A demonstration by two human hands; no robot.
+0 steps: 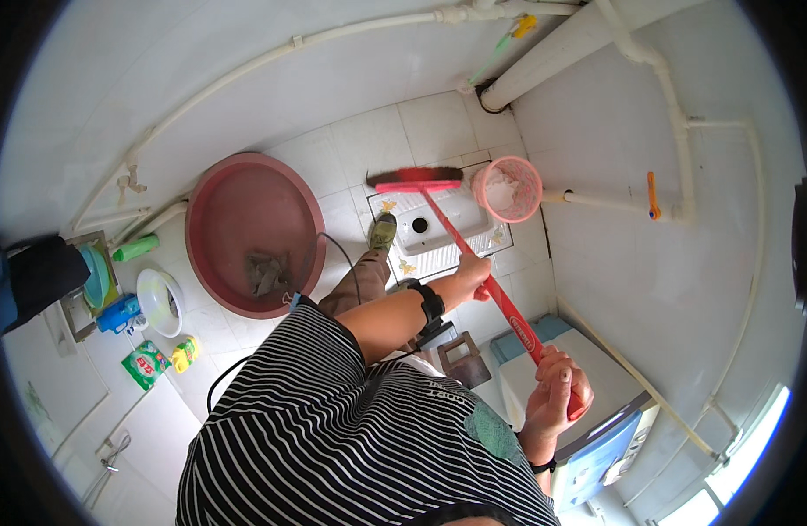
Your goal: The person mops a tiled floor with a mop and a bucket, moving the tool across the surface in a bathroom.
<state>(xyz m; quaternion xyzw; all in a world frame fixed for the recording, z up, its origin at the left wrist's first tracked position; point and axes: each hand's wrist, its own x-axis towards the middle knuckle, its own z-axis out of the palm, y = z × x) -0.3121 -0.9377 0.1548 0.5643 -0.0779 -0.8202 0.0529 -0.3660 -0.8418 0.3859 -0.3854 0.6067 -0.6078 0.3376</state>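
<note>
A broom (508, 309) with a red handle slants across the middle of the view. Partway along the handle, my left hand (473, 276), with a black watch on its wrist, is closed around it. My right hand (558, 388) grips the handle near its upper end. The pink broom head (418, 186) with dark bristles is at the far edge of a white squat toilet (443, 240). Beside the toilet stands a pink lattice waste basket (508, 189) with white paper in it. My shoe (383, 231) is on the toilet's near left side.
A large reddish tub (199, 230) holds water and dark cloth. Left of it are a white basin (160, 302), a green bottle (136, 248), a yellow bottle (185, 355) and a green bag (145, 365). At right stands a washing machine (574, 368); a brown stool (466, 360) is nearby.
</note>
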